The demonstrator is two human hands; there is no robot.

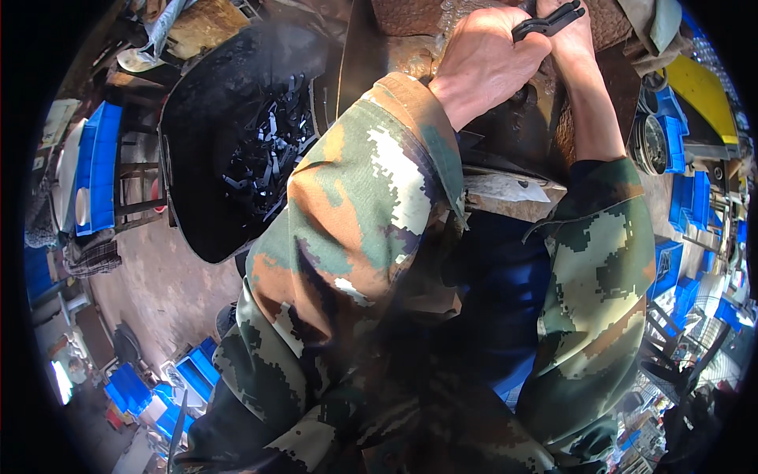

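Note:
My left hand (pixel 491 65) is closed around a slim black two-part piece (pixel 550 22) that looks like a pair of tool handles; its exact kind is unclear. The piece points up and to the right, its narrow notched end passing in front of my right hand (pixel 570 33). That hand's fingers run past the upper edge of the view, so their grip is hidden. Both hands are above a brown, rusty, greasy machine surface (pixel 403 57). Camouflage sleeves cover my forearms.
Left of my arm is a large black bin (pixel 197 174) holding many small dark, shiny metal parts (pixel 272 142). Blue plastic bins (pixel 99 170) stand at far left, with more at right beside a yellow panel (pixel 699 99). A pale sheet (pixel 505 188) lies below my wrists.

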